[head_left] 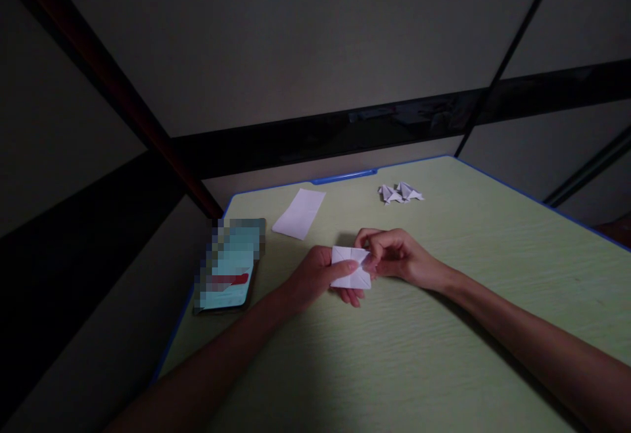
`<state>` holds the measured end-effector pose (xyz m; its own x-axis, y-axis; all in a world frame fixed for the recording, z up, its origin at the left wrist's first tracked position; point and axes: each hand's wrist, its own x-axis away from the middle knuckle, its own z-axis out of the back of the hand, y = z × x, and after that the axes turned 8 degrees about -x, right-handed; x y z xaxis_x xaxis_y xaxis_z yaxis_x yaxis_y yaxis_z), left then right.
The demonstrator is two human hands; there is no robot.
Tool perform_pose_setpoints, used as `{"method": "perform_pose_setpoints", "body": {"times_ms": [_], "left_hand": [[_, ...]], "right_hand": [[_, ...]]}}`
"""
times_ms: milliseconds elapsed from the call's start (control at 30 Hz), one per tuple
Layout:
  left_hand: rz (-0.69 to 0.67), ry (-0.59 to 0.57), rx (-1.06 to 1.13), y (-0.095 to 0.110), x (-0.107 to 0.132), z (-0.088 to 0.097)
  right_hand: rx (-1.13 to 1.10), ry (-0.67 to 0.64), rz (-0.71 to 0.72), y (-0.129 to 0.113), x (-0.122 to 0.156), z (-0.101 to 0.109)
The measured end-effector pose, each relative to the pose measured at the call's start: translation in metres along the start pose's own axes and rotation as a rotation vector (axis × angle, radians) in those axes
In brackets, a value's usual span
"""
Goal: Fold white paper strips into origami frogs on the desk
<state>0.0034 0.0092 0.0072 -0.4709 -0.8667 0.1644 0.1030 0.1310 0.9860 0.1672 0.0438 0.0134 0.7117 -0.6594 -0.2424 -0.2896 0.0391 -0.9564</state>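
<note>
A small white square of folded paper (355,279), crossed by crease lines, is held above the table in front of me. My left hand (323,272) grips it from the left, thumb on top and fingers underneath. At the paper's right edge is my right hand (398,257), its thumb and bent fingers pinched on that side. The right fingertips partly cover the upper right corner, so the exact fold there is hard to make out.
A flat white paper sheet (300,213) lies at the back left of the green table (493,275). Two folded paper figures (400,193) sit at the back. A phone (231,265) with a lit, partly blurred screen rests at left. Behind stands a panelled wall (315,39).
</note>
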Motion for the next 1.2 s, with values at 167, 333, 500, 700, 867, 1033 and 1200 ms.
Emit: {"method": "perform_pose_setpoints", "body": {"times_ms": [167, 333, 500, 700, 867, 1033, 1200], "left_hand": [[-0.076, 0.114, -0.048, -0.0022, -0.0004, -0.0024], [-0.058, 0.234, -0.096, -0.0014, -0.0009, -0.0068], [-0.031, 0.293, -0.101, 0.0021, -0.0003, -0.0095], [-0.02, 0.296, -0.035, 0.003, 0.0003, -0.0085], [-0.032, 0.277, 0.0, -0.0007, -0.0012, -0.0071], [-0.017, 0.241, 0.014, -0.0014, -0.0021, -0.0065], [-0.012, 0.255, -0.06, 0.0036, -0.0003, -0.0102]], "right_hand": [[-0.031, 0.069, -0.049, -0.0012, -0.0013, -0.0019], [-0.001, 0.141, -0.151, -0.0035, -0.0021, -0.0034], [0.067, 0.234, -0.18, -0.0025, -0.0049, -0.0054], [0.009, 0.254, -0.132, 0.0005, -0.005, -0.0058], [0.029, 0.25, -0.084, -0.0006, -0.0042, -0.0064], [0.088, 0.246, -0.078, -0.0041, -0.0034, -0.0075], [0.139, 0.241, -0.087, -0.0049, -0.002, -0.0079]]}}
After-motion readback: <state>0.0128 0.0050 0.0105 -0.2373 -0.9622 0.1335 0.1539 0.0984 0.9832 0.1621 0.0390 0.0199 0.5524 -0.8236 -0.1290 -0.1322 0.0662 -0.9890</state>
